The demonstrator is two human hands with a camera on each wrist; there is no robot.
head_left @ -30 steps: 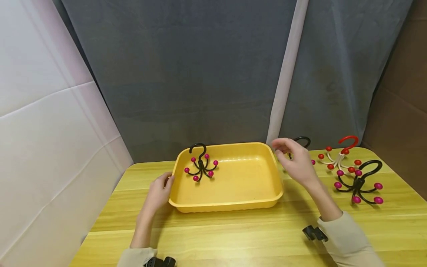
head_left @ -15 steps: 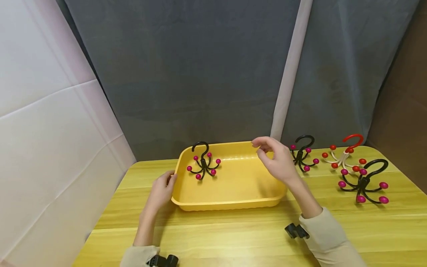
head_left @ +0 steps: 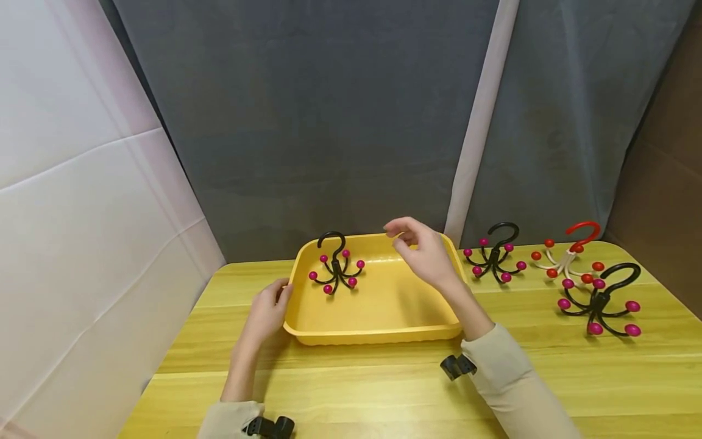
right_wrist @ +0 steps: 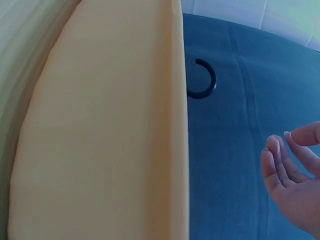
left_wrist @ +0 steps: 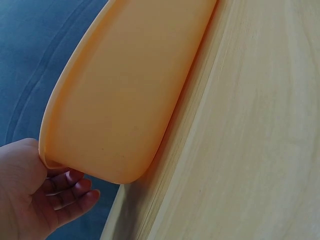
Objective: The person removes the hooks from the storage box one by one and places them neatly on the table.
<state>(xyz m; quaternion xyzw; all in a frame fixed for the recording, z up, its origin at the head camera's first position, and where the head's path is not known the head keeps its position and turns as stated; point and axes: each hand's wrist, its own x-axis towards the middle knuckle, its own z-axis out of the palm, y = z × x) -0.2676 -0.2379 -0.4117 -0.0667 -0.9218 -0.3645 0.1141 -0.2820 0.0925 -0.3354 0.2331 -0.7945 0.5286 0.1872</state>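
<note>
A yellow plastic tray [head_left: 362, 314] stands on the wooden table. My left hand [head_left: 265, 314] grips its left rim; in the left wrist view the thumb lies at the rim of the tray [left_wrist: 125, 95] and the fingers lie beneath. Inside the tray, at its left side, stands a black multi-arm hook hanger [head_left: 336, 268] with magenta balls on its arm ends. Above the tray's right half hovers my right hand [head_left: 428, 253], fingers loosely bent, holding nothing. The right wrist view shows this hand [right_wrist: 295, 185] apart from the tray, with the tip of a black hook [right_wrist: 212, 82] beyond the wall.
Right of the tray stand two more black hangers with magenta balls, one at the back [head_left: 495, 256] and one nearer [head_left: 598, 305]. Between them and the back right corner is a white hanger [head_left: 565, 265] with a red hook and red balls. A grey curtain [head_left: 329, 122] hangs behind the table.
My right hand has moved left, from beside the back black hanger to over the tray, uncovering that hanger. The left hand stays on the rim. The view has shifted slightly.
</note>
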